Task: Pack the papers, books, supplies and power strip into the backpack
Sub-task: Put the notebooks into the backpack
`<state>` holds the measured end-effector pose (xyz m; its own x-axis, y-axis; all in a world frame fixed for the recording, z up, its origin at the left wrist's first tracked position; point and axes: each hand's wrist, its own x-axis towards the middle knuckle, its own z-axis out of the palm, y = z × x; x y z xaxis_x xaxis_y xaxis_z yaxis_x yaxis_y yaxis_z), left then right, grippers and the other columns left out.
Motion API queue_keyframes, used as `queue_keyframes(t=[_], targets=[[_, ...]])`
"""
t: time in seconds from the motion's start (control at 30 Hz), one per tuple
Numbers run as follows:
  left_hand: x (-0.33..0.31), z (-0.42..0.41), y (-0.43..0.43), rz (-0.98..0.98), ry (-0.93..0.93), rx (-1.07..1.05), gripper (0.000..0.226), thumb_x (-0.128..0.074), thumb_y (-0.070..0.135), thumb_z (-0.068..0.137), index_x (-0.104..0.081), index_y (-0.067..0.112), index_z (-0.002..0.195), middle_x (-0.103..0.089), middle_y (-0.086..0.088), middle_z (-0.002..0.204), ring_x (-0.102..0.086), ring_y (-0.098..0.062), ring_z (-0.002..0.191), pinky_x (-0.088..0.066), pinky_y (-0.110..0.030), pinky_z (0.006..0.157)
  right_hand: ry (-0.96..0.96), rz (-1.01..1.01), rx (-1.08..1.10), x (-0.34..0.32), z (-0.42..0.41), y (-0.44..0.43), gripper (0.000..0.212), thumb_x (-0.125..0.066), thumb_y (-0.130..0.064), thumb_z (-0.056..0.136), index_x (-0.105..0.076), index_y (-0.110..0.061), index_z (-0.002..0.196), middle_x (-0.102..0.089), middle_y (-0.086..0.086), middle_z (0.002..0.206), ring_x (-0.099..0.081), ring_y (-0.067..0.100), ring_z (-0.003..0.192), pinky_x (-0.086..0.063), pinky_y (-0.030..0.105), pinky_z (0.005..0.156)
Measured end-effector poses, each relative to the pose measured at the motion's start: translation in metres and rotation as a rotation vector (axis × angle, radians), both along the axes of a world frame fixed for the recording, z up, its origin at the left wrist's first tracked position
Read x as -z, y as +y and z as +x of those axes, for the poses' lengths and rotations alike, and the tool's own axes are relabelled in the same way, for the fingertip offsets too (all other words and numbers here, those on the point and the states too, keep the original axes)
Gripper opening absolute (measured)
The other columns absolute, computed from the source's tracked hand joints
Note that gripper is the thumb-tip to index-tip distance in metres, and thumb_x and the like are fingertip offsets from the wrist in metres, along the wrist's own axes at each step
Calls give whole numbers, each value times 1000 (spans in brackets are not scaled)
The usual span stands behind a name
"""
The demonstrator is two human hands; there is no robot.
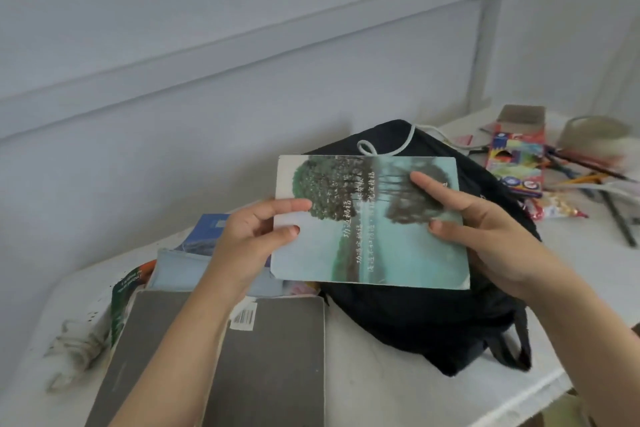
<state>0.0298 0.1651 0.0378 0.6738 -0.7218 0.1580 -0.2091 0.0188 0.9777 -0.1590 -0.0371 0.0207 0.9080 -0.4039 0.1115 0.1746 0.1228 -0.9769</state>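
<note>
White table | left hand and right hand pinch teal book by its side edges over black backpack | grey book lies near-left.

- One view, head-worn wide-angle lens; looks forward and down over the white tabletop toward the pale grey wall.
- Frame is rolled: wall rails climb to the right.
- Close range: bare forearms enter from the bottom edge; left hand and right hand hold the teal paperback book with a tree-picture cover at frame centre.
- Black fabric backpack lies just beyond; colourful cardboard pencil box sits at the far right.
</note>
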Motion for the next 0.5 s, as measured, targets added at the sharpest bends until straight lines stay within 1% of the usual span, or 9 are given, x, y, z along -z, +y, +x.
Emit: queue_keyframes(t=[0.03, 0.1, 0.17, 0.23, 0.3, 0.33, 0.4, 0.47, 0.5], targets=[[-1, -5, -8, 8, -10, 38, 41, -63, -5, 79, -76, 33, 86, -70, 2, 98, -62, -10, 83, -49, -17, 69, -6, 57, 17, 2, -9, -5, 56, -54, 1, 78, -60, -31, 124, -65, -2, 121, -64, 18, 107, -54, 24, 83], [-2, -18, -26, 35, -21, 116, 39, -60, -1, 81, -72, 31, 100, -70, 4, 104, -61, -13, 89, -49, -22, 77, -28, 174, 77, 5, -28, -14, 57, -54, 3, 75, -64, -31, 120, -67, 0, 119, -66, 20, 103, -55, 24, 78], [2, -30, -41, 32, 14, 154, 41, -61, 2, 85, -61, 31, 113, -67, 6, 114, -62, -10, 103, -50, -25, 87, -45, 242, 160, 8, -48, -23, 59, -55, 2, 72, -63, -29, 121, -68, -1, 117, -67, 18, 100, -56, 22, 73], [7, -46, -54, 29, 68, 123, 43, -65, 18, 81, -53, 30, 120, -63, 3, 121, -60, -10, 110, -50, -31, 92, -61, 270, 257, 10, -68, -31, 61, -63, -5, 65, -62, -30, 121, -68, -4, 117, -67, 14, 99, -55, 20, 72], [19, -63, -61, 25, 49, 101, 53, -63, 25, 75, -46, 27, 125, -63, 0, 120, -62, -12, 107, -50, -30, 94, -74, 302, 367, 13, -87, -39, 64, -68, -13, 56, -63, -31, 118, -68, -7, 116, -67, 11, 97, -55, 20, 72], [27, -73, -63, 43, -16, 109, 60, -68, 28, 73, -42, 26, 127, -63, 1, 120, -63, -10, 106, -49, -27, 95, -78, 313, 417, 14, -96, -44, 65, -68, -13, 57, -61, -30, 119, -68, -8, 115, -68, 11, 96, -56, 21, 74], [47, -92, -67, 131, -183, 166, 81, -81, 41, 66, -34, 30, 132, -61, 9, 121, -60, -4, 109, -45, -19, 96, -89, 322, 493, 15, -114, -51, 69, -67, -12, 58, -57, -29, 124, -69, -10, 113, -68, 10, 94, -56, 22, 77], [63, -107, -71, 252, -364, 250, 98, -85, 48, 55, -26, 41, 132, -59, 19, 118, -54, 5, 110, -37, -7, 95, -93, 335, 550, 18, -130, -57, 79, -71, -16, 49, -56, -29, 125, -70, -11, 110, -68, 10, 94, -55, 23, 80], [69, -112, -73, 309, -474, 253, 99, -85, 46, 55, -22, 48, 131, -59, 24, 113, -52, 9, 108, -33, -3, 93, -90, 346, 569, 20, -137, -59, 79, -71, -16, 49, -56, -29, 125, -70, -11, 109, -68, 11, 94, -55, 24, 80]])
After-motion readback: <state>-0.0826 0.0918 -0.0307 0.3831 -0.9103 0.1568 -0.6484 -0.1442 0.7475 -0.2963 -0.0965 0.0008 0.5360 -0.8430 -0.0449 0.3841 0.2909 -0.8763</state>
